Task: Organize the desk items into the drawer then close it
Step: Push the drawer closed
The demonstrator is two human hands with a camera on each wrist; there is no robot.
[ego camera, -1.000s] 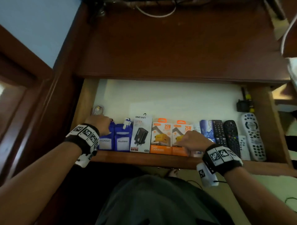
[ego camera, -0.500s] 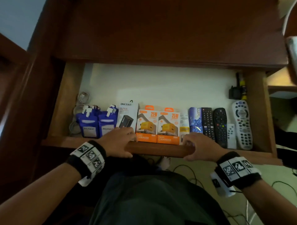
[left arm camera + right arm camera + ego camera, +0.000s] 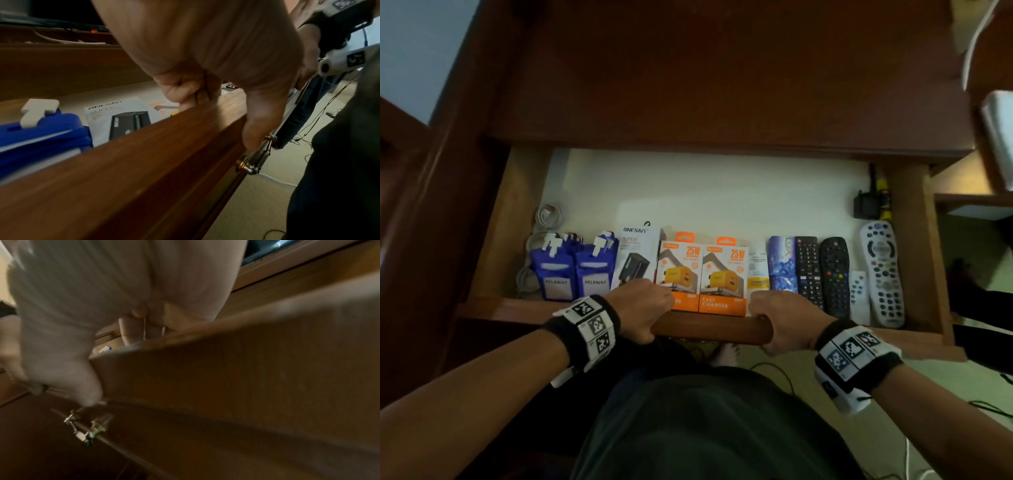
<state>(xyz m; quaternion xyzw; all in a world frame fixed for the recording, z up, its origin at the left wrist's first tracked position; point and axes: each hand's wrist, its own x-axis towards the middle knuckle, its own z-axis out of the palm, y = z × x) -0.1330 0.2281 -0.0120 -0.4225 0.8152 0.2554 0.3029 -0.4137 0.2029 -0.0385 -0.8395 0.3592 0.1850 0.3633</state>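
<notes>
Both hands had held their grip on the drawer (image 3: 709, 330) front since half a second before, while a second before they had been inside it among the boxes.

Dark wooden desk (image 3: 722, 85) filled the head view from 10 to 2 o'clock, with the drawer pulled out beneath it over a pale floor (image 3: 945, 383) at 4 o'clock. Along the drawer's front edge, left to right, lay a cable (image 3: 541, 236), two blue packs (image 3: 575, 270), a white box (image 3: 635, 253), two orange boxes (image 3: 702, 274), a small white pack, a blue one, and four remotes (image 3: 852, 274); a black plug (image 3: 866, 205) sat at the back right corner.

Left hand (image 3: 642, 313), at 7 o'clock of the orange boxes, clenched the front board, fingers (image 3: 185, 91) curled over its top edge and thumb down the outer face near a metal handle (image 3: 255, 155). Right hand (image 3: 782, 320), at 5 o'clock of them, gripped the same board likewise, fingers hooked inside.
</notes>
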